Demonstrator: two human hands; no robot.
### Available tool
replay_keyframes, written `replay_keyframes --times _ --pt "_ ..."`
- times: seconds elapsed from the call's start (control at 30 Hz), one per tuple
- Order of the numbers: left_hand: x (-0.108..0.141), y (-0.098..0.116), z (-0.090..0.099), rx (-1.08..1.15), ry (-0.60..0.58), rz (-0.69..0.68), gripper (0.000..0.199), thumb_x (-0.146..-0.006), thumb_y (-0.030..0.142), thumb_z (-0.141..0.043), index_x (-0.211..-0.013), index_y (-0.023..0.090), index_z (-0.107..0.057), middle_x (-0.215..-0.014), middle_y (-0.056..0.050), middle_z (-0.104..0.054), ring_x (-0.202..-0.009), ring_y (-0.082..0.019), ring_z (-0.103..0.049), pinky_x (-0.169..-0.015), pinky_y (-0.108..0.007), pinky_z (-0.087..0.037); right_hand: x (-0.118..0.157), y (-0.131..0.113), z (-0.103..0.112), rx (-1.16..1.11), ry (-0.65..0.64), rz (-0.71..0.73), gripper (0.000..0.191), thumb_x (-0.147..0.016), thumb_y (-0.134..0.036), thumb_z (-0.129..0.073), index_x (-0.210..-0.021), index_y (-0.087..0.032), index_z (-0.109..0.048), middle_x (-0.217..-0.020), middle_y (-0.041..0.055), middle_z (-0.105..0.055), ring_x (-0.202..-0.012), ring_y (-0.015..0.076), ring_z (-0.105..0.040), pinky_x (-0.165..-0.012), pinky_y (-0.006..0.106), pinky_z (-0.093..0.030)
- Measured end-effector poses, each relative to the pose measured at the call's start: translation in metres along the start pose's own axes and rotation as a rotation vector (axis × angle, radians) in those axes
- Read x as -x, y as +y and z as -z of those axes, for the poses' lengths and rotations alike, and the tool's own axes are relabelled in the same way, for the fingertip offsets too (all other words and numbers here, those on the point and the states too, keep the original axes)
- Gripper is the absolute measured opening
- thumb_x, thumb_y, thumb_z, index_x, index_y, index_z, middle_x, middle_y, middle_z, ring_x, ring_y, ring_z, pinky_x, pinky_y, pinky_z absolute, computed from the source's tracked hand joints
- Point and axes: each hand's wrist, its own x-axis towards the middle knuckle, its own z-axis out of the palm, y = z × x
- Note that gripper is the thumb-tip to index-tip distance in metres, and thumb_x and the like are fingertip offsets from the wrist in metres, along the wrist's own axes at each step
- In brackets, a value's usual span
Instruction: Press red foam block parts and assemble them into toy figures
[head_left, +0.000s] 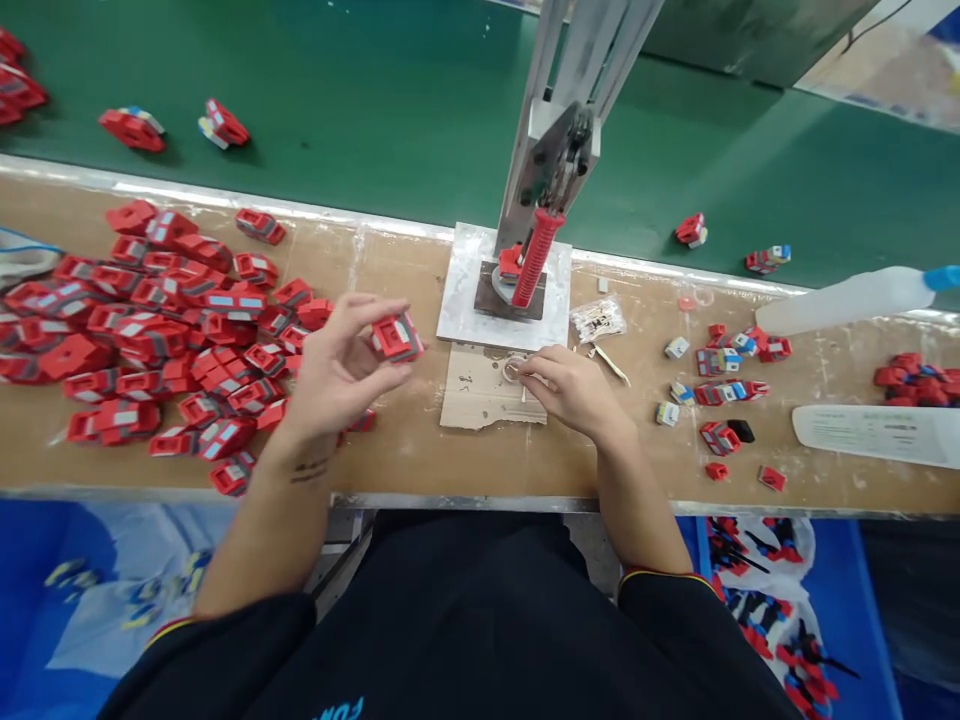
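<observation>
Between the thumb and fingers of my left hand (341, 365) is a red plastic toy part (397, 338) with grey and white trim, held up above the bench. My right hand (570, 388) is closed in a pinch over a piece of cardboard (469, 395). A thin pale stick, apparently a cotton swab (523, 394), shows under its fingertips. Right at those fingers sits a small round clear dish (513, 368) on the cardboard. Behind it stands a hand press with a red lever handle (538, 258) on a metal base plate (457, 300); another red part (511, 262) is under the press.
A big heap of red toy parts (165, 320) covers the bench's left side. To the right lie a bag of cotton swabs (598, 318), a tweezers-like tool (613, 365), several toy pieces (727, 390) and white bottles (847, 300). A green belt (375, 110) runs behind; blue bins (855, 600) stand below.
</observation>
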Motion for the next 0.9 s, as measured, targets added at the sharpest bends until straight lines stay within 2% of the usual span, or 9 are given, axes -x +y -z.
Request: replay_keyframes --times 0.1,0.17,0.27,0.37,0.5,0.67,0.73,0.8,0.9 --pt "-0.012 -0.01 -0.034 0.332 0.019 0.124 0.052 -0.085 0.037 -0.08 -0.136 0.033 -0.071 -0.11 -0.006 -0.072 -0.085 -0.022 -0.075 -0.077 -0.04 -0.068 -0.008 -0.001 -0.006 0.023 0.043 -0.031 0.018 -0.101 -0.022 -0.061 -0.097 -0.025 -0.077 -0.097 0.0067 -0.079 -0.092 0.0226 -0.07 -0.073 0.032 -0.05" --pt "-0.018 -0.021 -0.05 0.391 0.001 0.188 0.048 -0.088 0.041 -0.077 -0.134 0.028 -0.07 -0.104 -0.008 -0.073 -0.081 -0.02 -0.074 -0.074 -0.037 -0.067 -0.011 0.001 -0.011 0.002 0.09 -0.059 0.018 -0.1 -0.019 -0.062 -0.092 -0.025 -0.077 -0.093 0.006 -0.079 -0.09 0.0223 -0.069 -0.075 0.033 -0.051" --pt "-0.016 -0.032 -0.065 0.364 0.001 0.219 0.051 -0.087 0.044 -0.082 -0.132 0.025 -0.066 -0.104 -0.007 -0.075 -0.079 -0.016 -0.071 -0.071 -0.029 -0.063 -0.011 0.003 -0.018 -0.096 0.145 -0.066 0.018 -0.099 -0.021 -0.064 -0.088 -0.026 -0.076 -0.088 0.0051 -0.079 -0.086 0.0219 -0.069 -0.078 0.034 -0.054" --pt "-0.007 -0.032 -0.071 0.277 0.022 0.188 0.053 -0.084 0.042 -0.087 -0.126 0.025 -0.06 -0.112 -0.007 -0.076 -0.088 -0.015 -0.074 -0.074 -0.025 -0.062 -0.006 0.004 -0.02 -0.198 0.132 -0.022 0.017 -0.1 -0.025 -0.063 -0.089 -0.026 -0.076 -0.087 0.0041 -0.081 -0.081 0.0206 -0.071 -0.078 0.034 -0.056" --pt "0.002 -0.026 -0.071 0.164 0.036 0.109 0.035 -0.086 0.037 -0.084 -0.112 0.023 -0.066 -0.129 -0.011 -0.072 -0.099 -0.019 -0.076 -0.084 -0.032 -0.066 0.0 0.005 -0.02 -0.191 0.163 -0.028 0.016 -0.098 -0.022 -0.064 -0.088 -0.026 -0.075 -0.084 0.0042 -0.08 -0.077 0.0198 -0.07 -0.073 0.034 -0.056" --pt "0.006 -0.019 -0.074 0.202 -0.001 0.067 0.038 -0.088 0.03 -0.084 -0.123 0.025 -0.07 -0.119 -0.009 -0.077 -0.101 -0.021 -0.079 -0.088 -0.034 -0.067 -0.002 0.004 -0.02 -0.245 0.206 -0.039 0.017 -0.098 -0.023 -0.065 -0.084 -0.026 -0.073 -0.084 0.0049 -0.08 -0.077 0.0193 -0.072 -0.072 0.033 -0.057" --pt "0.008 -0.016 -0.078 0.238 -0.018 0.08 0.037 -0.089 0.029 -0.084 -0.123 0.025 -0.07 -0.122 -0.01 -0.079 -0.104 -0.021 -0.079 -0.091 -0.034 -0.067 0.0 0.001 -0.016 -0.261 0.232 -0.031 0.015 -0.097 -0.022 -0.066 -0.083 -0.026 -0.073 -0.082 0.0039 -0.08 -0.073 0.0185 -0.072 -0.068 0.033 -0.057" --pt "0.01 -0.014 -0.08 0.243 -0.035 0.072 0.032 -0.089 0.03 -0.085 -0.118 0.023 -0.072 -0.124 -0.011 -0.08 -0.11 -0.022 -0.079 -0.094 -0.035 -0.068 0.005 -0.004 -0.01 -0.314 0.349 -0.039 0.013 -0.095 -0.022 -0.069 -0.083 -0.027 -0.072 -0.08 0.0027 -0.079 -0.069 0.0182 -0.071 -0.062 0.033 -0.056" --pt "0.013 -0.012 -0.083 0.24 -0.058 0.036 0.031 -0.089 0.028 -0.086 -0.117 0.023 -0.075 -0.123 -0.012 -0.081 -0.114 -0.024 -0.079 -0.096 -0.035 -0.068 0.011 -0.015 -0.004 -0.478 0.624 -0.017 0.011 -0.092 -0.024 -0.075 -0.085 -0.029 -0.069 -0.074 0.0005 -0.077 -0.064 0.0186 -0.071 -0.056 0.034 -0.053"
